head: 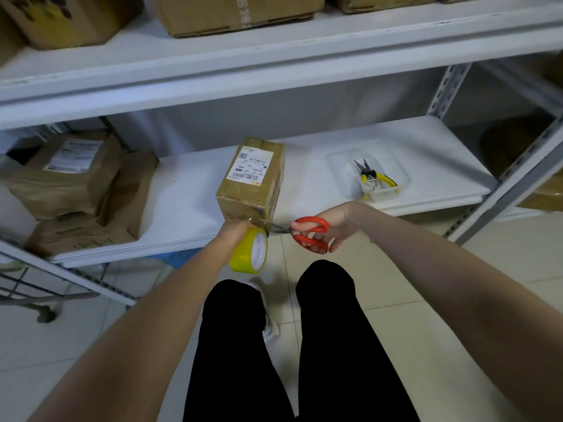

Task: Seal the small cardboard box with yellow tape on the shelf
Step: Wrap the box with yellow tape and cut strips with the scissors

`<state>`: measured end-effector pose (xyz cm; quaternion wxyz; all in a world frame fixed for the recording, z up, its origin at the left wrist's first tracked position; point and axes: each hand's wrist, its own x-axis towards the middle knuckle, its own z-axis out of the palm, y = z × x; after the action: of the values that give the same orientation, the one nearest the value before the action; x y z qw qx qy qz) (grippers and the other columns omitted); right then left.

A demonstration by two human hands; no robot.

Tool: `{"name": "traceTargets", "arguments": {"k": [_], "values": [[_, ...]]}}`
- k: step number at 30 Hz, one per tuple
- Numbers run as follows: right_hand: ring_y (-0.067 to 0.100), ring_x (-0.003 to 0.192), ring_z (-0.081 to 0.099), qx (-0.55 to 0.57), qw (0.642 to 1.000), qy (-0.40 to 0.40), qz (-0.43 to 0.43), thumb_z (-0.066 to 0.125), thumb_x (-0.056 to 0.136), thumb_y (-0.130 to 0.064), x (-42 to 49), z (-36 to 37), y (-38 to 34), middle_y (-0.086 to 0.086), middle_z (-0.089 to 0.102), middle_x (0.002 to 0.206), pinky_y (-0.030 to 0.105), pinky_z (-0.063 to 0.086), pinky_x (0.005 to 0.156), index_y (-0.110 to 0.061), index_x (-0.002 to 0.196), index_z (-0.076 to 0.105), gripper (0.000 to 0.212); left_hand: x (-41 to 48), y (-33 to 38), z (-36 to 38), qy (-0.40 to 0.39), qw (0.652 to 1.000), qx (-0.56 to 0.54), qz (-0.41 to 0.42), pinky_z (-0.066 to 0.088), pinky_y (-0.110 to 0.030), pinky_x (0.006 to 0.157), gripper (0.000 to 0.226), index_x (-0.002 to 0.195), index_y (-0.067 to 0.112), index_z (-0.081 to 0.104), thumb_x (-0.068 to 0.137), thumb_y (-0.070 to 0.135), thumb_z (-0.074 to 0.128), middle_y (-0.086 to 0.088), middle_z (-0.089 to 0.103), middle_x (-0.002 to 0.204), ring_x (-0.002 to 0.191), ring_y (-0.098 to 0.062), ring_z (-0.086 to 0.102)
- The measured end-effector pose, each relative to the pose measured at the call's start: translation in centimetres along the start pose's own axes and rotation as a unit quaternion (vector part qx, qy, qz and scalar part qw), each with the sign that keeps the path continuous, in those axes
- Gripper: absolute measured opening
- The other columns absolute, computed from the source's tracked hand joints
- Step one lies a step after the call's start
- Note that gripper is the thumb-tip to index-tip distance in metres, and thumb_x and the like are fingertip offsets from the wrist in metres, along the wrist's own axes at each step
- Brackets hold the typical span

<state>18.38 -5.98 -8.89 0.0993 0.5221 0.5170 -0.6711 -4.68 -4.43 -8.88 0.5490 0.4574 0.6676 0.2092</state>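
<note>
A small cardboard box [254, 181] with a white shipping label on top stands near the front edge of the white shelf [182, 202]. Just below its near face, my left hand [234, 231] grips a yellow tape roll [251, 254]. A strip of tape runs from the roll up to the box's lower front edge. My right hand [330, 226] holds red-handled scissors [307, 233], its fingers through the loops. The blades point left and meet the stretched tape beside the box's near right corner.
A clear plastic tray [393, 166] with yellow-handled pliers [373, 175] sits on the shelf to the right. Brown parcels [76, 190] are stacked at the left. More boxes [234, 13] fill the shelf above. A metal upright [502, 190] stands at right. My legs are below.
</note>
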Motion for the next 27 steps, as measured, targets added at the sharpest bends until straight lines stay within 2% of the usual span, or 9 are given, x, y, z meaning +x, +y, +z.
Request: {"name": "traceTargets", "arguments": {"k": [3,6,8,11,14,17,21,25,27], "values": [[0.015,0.07,0.046,0.002,1.0,0.029,-0.009,0.045,0.065,-0.079,0.7,0.7,-0.7,-0.001,0.051,0.075,0.032,0.033,0.079,-0.021,0.081,0.049,0.06,-0.3,-0.1,0.1,0.008,1.0,0.0,-0.007,0.046,-0.037,0.097,0.036,0.12,0.005,0.058,0.084,0.01,0.063,-0.015,0.062,0.116,0.107,-0.029,0.058],[0.014,0.067,0.045,-0.006,0.999,0.043,-0.01,0.043,0.065,-0.079,1.2,1.1,-1.2,-0.003,0.05,0.073,0.033,0.032,0.077,-0.022,0.079,0.047,0.059,-0.4,-0.4,0.0,-0.002,1.0,-0.028,-0.013,0.048,-0.041,0.098,0.037,0.117,0.005,0.061,0.081,0.011,0.066,-0.017,0.064,0.115,0.106,-0.032,0.061],[0.014,0.066,0.045,-0.008,0.999,0.051,-0.015,0.043,0.069,-0.079,1.6,1.3,-1.4,-0.004,0.048,0.072,0.033,0.032,0.077,-0.023,0.078,0.046,0.057,-0.3,-0.5,0.0,-0.014,0.999,-0.042,-0.018,0.049,-0.045,0.098,0.048,0.117,0.006,0.063,0.071,0.017,0.072,-0.018,0.066,0.113,0.106,-0.033,0.063],[0.013,0.062,0.041,-0.012,0.997,0.072,-0.03,0.044,0.079,-0.076,2.2,1.7,-1.9,-0.005,0.046,0.069,0.03,0.031,0.073,-0.024,0.077,0.043,0.052,0.2,-0.9,-0.2,-0.022,0.998,-0.049,-0.022,0.049,-0.046,0.098,0.06,0.118,0.005,0.063,0.062,0.023,0.072,-0.017,0.067,0.111,0.103,-0.033,0.064],[0.013,0.059,0.038,-0.019,0.995,0.085,-0.039,0.043,0.083,-0.072,2.4,1.8,-2.4,-0.004,0.043,0.065,0.028,0.029,0.066,-0.023,0.074,0.041,0.049,0.6,-1.1,-0.6,-0.015,0.999,-0.04,-0.025,0.049,-0.045,0.098,0.046,0.119,0.005,0.062,0.075,0.018,0.069,-0.017,0.067,0.112,0.104,-0.032,0.064],[0.013,0.055,0.035,-0.022,0.994,0.093,-0.051,0.045,0.082,-0.07,2.2,1.7,-2.9,-0.002,0.041,0.062,0.024,0.028,0.059,-0.023,0.071,0.041,0.049,0.4,-1.1,-0.8,-0.021,0.999,-0.039,-0.03,0.05,-0.045,0.097,0.048,0.117,0.004,0.064,0.073,0.019,0.072,-0.018,0.068,0.112,0.103,-0.032,0.065],[0.014,0.053,0.044,-0.049,0.987,0.134,-0.069,0.05,0.084,-0.065,1.9,1.3,-3.2,0.001,0.047,0.062,0.023,0.037,0.059,-0.017,0.074,0.048,0.05,0.3,-1.0,-0.8,-0.012,0.999,-0.029,-0.025,0.05,-0.042,0.096,0.042,0.117,0.002,0.063,0.078,0.016,0.07,-0.019,0.067,0.113,0.105,-0.033,0.064],[0.014,0.053,0.048,-0.079,0.982,0.156,-0.072,0.057,0.085,-0.059,1.7,1.0,-3.5,0.001,0.051,0.061,0.023,0.039,0.059,-0.015,0.074,0.051,0.046,-0.2,-0.3,-0.8,-0.014,1.0,-0.011,-0.023,0.051,-0.039,0.094,0.065,0.119,0.003,0.062,0.059,0.026,0.073,-0.017,0.066,0.113,0.104,-0.031,0.064],[0.014,0.053,0.049,-0.094,0.979,0.167,-0.074,0.059,0.086,-0.055,1.5,1.0,-3.8,0.002,0.053,0.061,0.023,0.041,0.057,-0.014,0.074,0.052,0.043,-0.2,-0.1,-0.7,-0.012,1.0,0.002,-0.025,0.05,-0.034,0.088,0.054,0.12,0.002,0.061,0.071,0.02,0.073,-0.016,0.065,0.114,0.098,-0.028,0.062]]}}
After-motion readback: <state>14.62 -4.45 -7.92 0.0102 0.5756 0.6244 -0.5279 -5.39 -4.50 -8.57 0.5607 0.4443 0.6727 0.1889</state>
